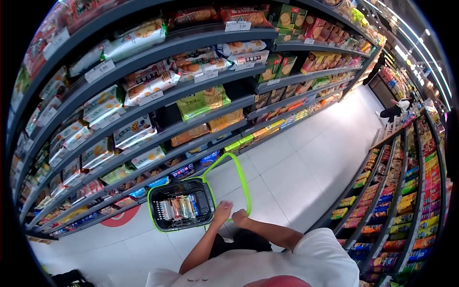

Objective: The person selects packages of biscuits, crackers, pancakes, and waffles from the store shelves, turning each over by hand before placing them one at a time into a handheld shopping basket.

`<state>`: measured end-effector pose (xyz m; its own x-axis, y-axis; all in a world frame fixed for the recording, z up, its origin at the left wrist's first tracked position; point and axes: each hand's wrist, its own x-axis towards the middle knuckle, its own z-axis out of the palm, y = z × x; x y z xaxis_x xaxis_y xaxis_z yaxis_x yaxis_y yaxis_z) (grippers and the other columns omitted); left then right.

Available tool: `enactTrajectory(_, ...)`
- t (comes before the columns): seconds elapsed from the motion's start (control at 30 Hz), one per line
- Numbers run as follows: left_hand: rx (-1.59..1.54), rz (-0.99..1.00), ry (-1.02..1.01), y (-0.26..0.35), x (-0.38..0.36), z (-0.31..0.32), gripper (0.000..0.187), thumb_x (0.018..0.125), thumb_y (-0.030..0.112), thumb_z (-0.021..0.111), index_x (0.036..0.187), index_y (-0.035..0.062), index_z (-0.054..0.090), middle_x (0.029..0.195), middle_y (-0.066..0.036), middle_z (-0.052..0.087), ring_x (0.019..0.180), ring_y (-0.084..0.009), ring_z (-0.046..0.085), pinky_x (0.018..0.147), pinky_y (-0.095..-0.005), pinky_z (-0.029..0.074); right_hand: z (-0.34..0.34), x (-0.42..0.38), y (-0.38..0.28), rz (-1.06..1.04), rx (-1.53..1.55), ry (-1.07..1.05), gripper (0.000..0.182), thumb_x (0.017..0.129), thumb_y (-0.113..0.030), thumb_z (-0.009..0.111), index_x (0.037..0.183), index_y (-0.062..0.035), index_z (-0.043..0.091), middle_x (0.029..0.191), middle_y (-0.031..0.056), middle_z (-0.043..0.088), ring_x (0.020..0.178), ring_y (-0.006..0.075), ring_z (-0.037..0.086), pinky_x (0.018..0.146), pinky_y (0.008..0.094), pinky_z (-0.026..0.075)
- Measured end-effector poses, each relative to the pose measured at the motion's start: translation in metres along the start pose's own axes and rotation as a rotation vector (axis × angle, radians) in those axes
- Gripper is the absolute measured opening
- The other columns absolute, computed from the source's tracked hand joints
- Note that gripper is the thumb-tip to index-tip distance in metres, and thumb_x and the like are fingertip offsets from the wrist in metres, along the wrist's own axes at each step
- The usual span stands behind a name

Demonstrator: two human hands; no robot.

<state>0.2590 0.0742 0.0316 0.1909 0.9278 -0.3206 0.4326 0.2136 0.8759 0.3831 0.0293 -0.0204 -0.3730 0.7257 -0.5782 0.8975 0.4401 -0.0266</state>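
Observation:
My right hand [240, 218] is closed around the green pull handle [242, 179] of a shopping basket, near its lower end. Just to the left, my left hand [223, 211] is beside the basket's right edge, its fingers loosely bent and nothing visible in them. The black shopping basket [208, 191] has a green rim and stands on the floor in front of me. Several colourful snack packets [180, 208] lie inside it. The handle loops up and away from the basket toward the shelves.
A long shelf unit [191, 86] with packaged biscuits and price tags runs along the left and ahead. Another snack shelf [382, 205] lines the right. The tiled aisle floor [287, 172] runs between them. Another person [401, 106] is far off at the right.

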Motion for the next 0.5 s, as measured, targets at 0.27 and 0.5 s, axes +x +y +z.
enactTrajectory(0.27, -0.795, -0.410, -0.188, 0.081, 0.022, 0.051, 0.038, 0.090, 0.042, 0.055, 0.086, 0.0039, 0.057, 0.070, -0.006, 0.055, 0.057, -0.0171, 0.054, 0.054, -0.0301, 0.047, -0.008, -0.015, -0.016, -0.163, 0.110, 0.492, 0.035, 0.087, -0.026, 0.047, 0.117, -0.0123, 0.058, 0.124, 0.0138, 0.055, 0.120, 0.0258, 0.048, 0.103, 0.0404, 0.035)
enactTrajectory(0.5, -0.668, -0.371, 0.103, 0.080, 0.016, 0.037, 0.029, 0.085, 0.028, 0.063, 0.069, 0.0101, 0.047, 0.050, 0.005, 0.032, 0.038, -0.0087, 0.030, 0.037, -0.0259, 0.027, -0.069, -0.145, 0.049, -0.394, 0.715, 0.297, 0.035, 0.079, -0.025, 0.063, 0.107, -0.0040, 0.058, 0.106, 0.0172, 0.062, 0.099, 0.0347, 0.059, 0.085, 0.0433, 0.047)
